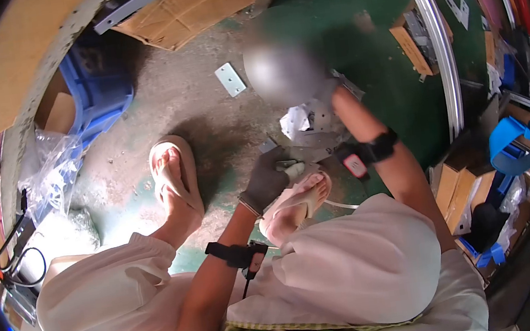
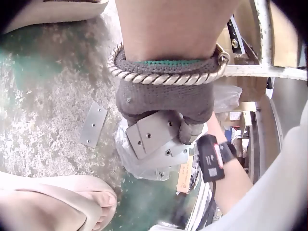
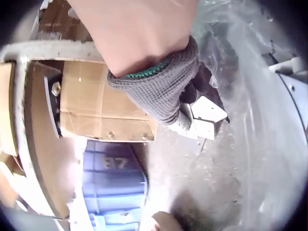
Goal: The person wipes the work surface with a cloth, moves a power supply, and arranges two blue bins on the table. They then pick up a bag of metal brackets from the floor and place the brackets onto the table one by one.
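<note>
My gloved left hand [image 1: 265,180] pinches a flat metal plate with small holes [image 2: 154,134], its thumb over one edge in the left wrist view. More holed plates lie behind that one, on a clear plastic bag [image 2: 129,159]. Around pale metal plates [image 3: 209,110] my gloved right hand [image 3: 161,91] curls its fingers, with the thumb along their near side. A blur covers much of that hand in the head view, beside a pile of plates and plastic [image 1: 309,123]. Alone on the floor lies another holed plate [image 1: 230,79].
A blue crate [image 1: 91,91] and a cardboard box [image 1: 191,11] stand at the far left and back. My sandalled feet [image 1: 173,177] flank the left hand. A metal rail [image 1: 431,30] crosses the right, with small cardboard boxes [image 1: 414,49] beside it and a blue tape roll [image 1: 513,145].
</note>
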Tool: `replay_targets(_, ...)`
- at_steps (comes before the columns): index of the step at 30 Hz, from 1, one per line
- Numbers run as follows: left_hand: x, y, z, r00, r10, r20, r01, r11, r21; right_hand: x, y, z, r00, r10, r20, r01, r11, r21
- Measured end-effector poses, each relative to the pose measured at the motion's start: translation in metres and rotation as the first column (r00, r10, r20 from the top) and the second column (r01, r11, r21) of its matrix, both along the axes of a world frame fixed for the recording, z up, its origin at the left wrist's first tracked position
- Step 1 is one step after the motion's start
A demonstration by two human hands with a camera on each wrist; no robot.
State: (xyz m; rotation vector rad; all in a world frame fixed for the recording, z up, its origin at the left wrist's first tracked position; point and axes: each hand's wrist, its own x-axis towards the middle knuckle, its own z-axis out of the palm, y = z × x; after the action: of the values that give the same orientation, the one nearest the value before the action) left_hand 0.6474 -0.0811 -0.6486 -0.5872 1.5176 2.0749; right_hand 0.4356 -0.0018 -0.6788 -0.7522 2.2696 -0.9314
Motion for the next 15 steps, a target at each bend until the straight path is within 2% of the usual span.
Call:
replay_targets(1, -0.001, 0.001, 0.0, 1.0, 0.011, 0.007, -0.011, 1.0, 0.007, -0.006, 0.015, 0.022, 0.992, -0.051, 0.117, 0.054, 0.998, -0.024)
replay_targets(3, -0.002, 0.002, 0.004, 0.999, 0.037, 0.024, -0.037, 0.999, 0.012, -0.004, 0.049, 0.065, 0.988, -0.063, 0.145, 0.086, 0.983, -0.163)
replay_targets(6, -0.002, 0.01, 0.013, 0.999, 0.046, 0.008, -0.046, 0.998, -0.032, 0.036, 0.095, 0.048, 0.976, -0.168, 0.14, 0.18, 0.981, -0.078)
replay_targets(8, -0.006, 0.009, 0.024, 0.997, 0.076, 0.016, -0.077, 0.996, 0.039, 0.04, 0.089, 0.07, 0.996, 0.07, 0.051, -0.077, 0.988, 0.135)
replay_targets(9, -0.007, 0.01, 0.026, 0.995, 0.093, 0.024, -0.094, 0.993, 0.074, 0.038, 0.084, 0.081, 0.98, 0.196, 0.027, -0.197, 0.949, 0.246)
replay_targets(10, -0.005, 0.013, 0.024, 0.997, 0.068, -0.045, -0.068, 0.998, 0.0, 0.037, 0.067, 0.082, 0.991, 0.123, -0.057, -0.098, 0.94, 0.325)
replay_targets(12, 0.002, 0.02, 0.017, 0.986, -0.005, -0.167, -0.02, 0.989, -0.15, 0.033, 0.036, 0.06, 0.941, 0.29, -0.172, -0.25, 0.942, 0.222)
replay_targets(13, 0.003, 0.023, 0.017, 0.975, -0.045, -0.218, -0.002, 0.977, -0.213, 0.037, 0.022, 0.051, 0.903, 0.358, -0.238, -0.322, 0.93, 0.176)
replay_targets(14, 0.002, 0.025, 0.017, 0.96, -0.083, -0.269, 0.005, 0.961, -0.278, 0.049, 0.006, 0.04, 0.725, 0.613, -0.315, -0.527, 0.788, 0.319)
replay_targets(15, 0.001, 0.027, 0.018, 0.941, -0.119, -0.317, 0.003, 0.939, -0.345, 0.059, -0.006, 0.026, 0.47, 0.813, -0.343, -0.662, 0.582, 0.472)
